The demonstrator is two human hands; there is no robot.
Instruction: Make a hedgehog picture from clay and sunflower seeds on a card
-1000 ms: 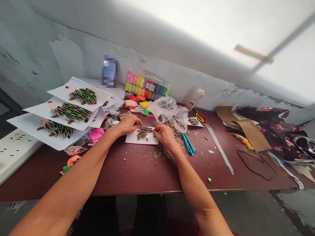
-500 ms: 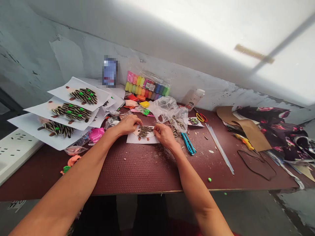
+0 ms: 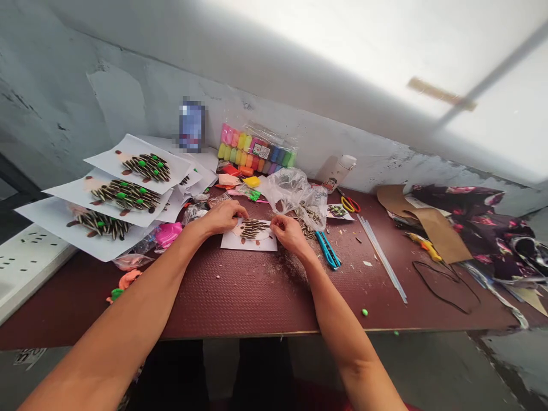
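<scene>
On the table in front of me lies a white paper card (image 3: 230, 243) carrying a hedgehog picture of striped sunflower seeds (image 3: 253, 229), with a pale clay face and brown clay feet. My left hand (image 3: 223, 217) rests at the card's upper left edge, fingers bent and closed against it. At the card's right side my right hand (image 3: 287, 233) has its thumb and fingertips pinched together; anything between them is too small to make out. Loose sunflower seeds (image 3: 309, 216) spill from a clear plastic bag (image 3: 287, 188) just beyond the right hand.
Finished hedgehog cards (image 3: 124, 197) are stacked at left beside a white power strip (image 3: 32, 260). Coloured clay packs (image 3: 257, 151) lean at the wall. Rightward are a blue utility knife (image 3: 327, 251), scissors (image 3: 351, 204), glue sticks (image 3: 383, 260), a glue gun (image 3: 424, 246) and floral cloth (image 3: 483, 234).
My right hand has shifted slightly right, away from the seeds on the card. The left hand keeps its place at the card's edge.
</scene>
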